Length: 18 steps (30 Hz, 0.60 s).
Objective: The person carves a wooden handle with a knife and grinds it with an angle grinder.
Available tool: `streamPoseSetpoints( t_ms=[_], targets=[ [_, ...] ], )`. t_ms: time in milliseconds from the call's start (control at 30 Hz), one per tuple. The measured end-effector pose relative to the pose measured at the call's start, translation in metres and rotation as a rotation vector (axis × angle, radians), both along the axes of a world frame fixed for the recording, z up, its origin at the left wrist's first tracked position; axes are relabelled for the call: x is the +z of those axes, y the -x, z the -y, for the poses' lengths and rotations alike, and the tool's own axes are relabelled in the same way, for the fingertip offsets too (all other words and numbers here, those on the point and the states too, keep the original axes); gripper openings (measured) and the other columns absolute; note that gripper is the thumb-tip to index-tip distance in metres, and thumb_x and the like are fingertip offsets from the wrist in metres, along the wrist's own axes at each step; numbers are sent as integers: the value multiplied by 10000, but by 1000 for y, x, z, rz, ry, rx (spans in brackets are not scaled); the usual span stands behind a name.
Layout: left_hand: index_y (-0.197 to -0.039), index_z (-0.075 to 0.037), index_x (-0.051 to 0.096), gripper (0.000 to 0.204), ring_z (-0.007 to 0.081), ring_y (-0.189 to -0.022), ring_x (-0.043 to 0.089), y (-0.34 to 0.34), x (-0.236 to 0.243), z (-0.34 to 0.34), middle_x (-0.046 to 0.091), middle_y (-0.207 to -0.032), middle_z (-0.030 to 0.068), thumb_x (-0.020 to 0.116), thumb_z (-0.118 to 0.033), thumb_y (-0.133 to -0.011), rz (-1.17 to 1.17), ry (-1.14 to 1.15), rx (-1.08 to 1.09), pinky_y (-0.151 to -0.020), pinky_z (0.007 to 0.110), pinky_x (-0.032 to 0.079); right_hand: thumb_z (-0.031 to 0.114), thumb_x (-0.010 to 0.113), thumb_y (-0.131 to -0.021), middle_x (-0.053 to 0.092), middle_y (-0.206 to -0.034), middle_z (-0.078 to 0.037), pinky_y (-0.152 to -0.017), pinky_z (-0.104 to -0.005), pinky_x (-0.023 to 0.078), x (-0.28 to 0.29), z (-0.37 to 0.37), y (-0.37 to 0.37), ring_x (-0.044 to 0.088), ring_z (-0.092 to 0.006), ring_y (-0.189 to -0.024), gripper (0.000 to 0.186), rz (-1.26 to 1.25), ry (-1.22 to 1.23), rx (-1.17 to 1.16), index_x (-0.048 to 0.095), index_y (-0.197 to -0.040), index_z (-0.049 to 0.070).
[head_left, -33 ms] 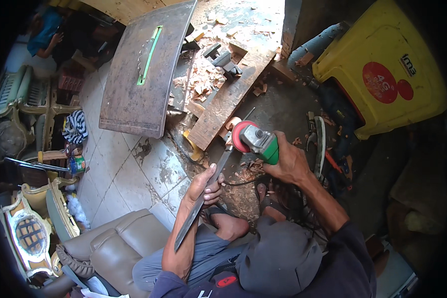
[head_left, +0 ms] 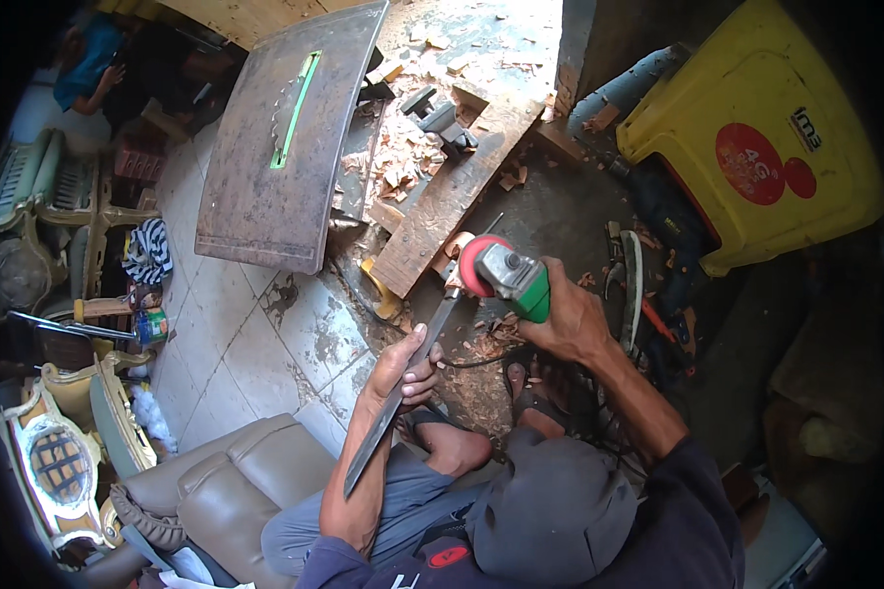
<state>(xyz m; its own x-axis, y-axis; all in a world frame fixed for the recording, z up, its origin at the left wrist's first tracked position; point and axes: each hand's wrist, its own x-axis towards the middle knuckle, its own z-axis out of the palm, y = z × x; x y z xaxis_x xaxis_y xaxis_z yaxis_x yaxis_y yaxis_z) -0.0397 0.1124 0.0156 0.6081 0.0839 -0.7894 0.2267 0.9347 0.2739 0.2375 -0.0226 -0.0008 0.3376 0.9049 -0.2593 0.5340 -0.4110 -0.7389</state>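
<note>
My left hand [head_left: 403, 368] is wrapped round a long flat metal bar [head_left: 368, 454], whose lower end runs back over my left forearm. Its upper end reaches the red-rimmed disc [head_left: 473, 267] of a small angle grinder. Gripped in my right hand [head_left: 575, 319] is that angle grinder [head_left: 517, 273], which has a green body and a grey metal head. The disc sits right at the bar's tip; whether they touch, I cannot tell. Just beyond the tip lies a wooden beam [head_left: 452, 206].
A tilted dark board [head_left: 275, 147] with a green-edged slot stands ahead on the left. Wood shavings [head_left: 403, 157] cover the area beside the beam. At right is a yellow plastic stool [head_left: 756, 128]. Carved chair frames [head_left: 64, 461] and a brown padded seat [head_left: 255, 471] occupy the left.
</note>
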Motion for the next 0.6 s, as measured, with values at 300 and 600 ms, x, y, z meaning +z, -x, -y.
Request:
streamPoseSetpoints(
  t_ms=[300,600],
  targets=[
    [-896,-64,534,548,76,-348,352,1,-5,7,320,-498,-72,458,-571,-1090,45,0,-2,-315,243,286,293,781,-718,694,-1120,-302,-864,-578,547,8,-13,-13,689,-508,-999,819,51,31,20,412,-1405,42],
    [-899,-66,533,547,78,-349,356,1,-6,7,329,-497,-64,452,-571,-1092,44,13,8,-317,248,297,278,780,-733,691,-1108,-289,-848,-584,545,35,-34,-26,682,-506,-992,724,119,25,200,438,-1320,29]
  ],
)
